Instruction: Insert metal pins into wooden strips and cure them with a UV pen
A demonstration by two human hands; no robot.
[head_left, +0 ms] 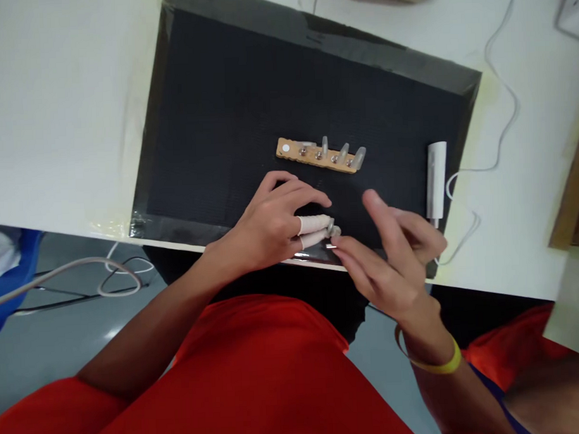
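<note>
Matte black board (219, 105) lies beneath hands (275, 222) holding small shiny pieces (331, 227).

- A white counter (68, 123) fills the upper part of the frame.
- A black mat (219, 118) lies on it at centre, slightly askew, with glossy tape (311, 27) along its borders.
- On the mat, mid-frame, lies a yellowish-brown strip (291, 150) bearing translucent pieces (358, 158).
- A white bar-shaped device (437, 180) rests near the mat's right edge.
- A white cable (516, 103) winds over the counter, upper right.
</note>
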